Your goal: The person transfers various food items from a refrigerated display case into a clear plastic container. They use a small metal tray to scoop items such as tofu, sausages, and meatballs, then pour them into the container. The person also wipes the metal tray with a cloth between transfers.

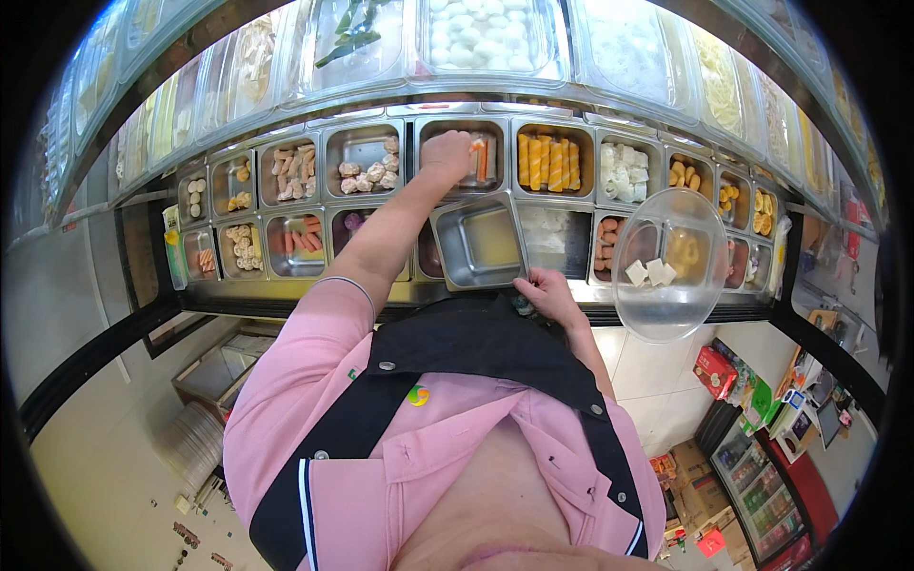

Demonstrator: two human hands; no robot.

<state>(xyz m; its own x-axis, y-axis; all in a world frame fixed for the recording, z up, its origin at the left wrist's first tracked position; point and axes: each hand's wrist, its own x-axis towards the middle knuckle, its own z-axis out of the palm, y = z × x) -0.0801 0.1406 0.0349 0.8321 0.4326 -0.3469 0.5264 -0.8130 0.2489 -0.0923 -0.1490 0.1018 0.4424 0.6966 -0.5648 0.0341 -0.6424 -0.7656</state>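
Observation:
My left hand point(446, 153) reaches into a steel food pan point(463, 183) in the back row, fingers curled down beside orange-and-white crab sticks point(487, 160). Its fingertips are mostly hidden, so whether it grips a stick is unclear. With my right hand point(553, 296) I hold a square steel pan point(478, 239) by its near right corner. That pan sits askew over the front row, against my black apron point(457, 339). It has no food in it, just a yellowish sheen on its bottom. Right of it, a slot holds a whitish, blurry mass point(550, 232).
A clear plastic bowl point(668, 314) with three white cubes point(650, 273) overhangs the counter's front right. Yellow-striped rolls point(548, 163), white chunks point(623, 171) and sausages point(303, 235) fill neighbouring pans. Behind stands a shelf of clear tubs, one with white balls point(478, 32).

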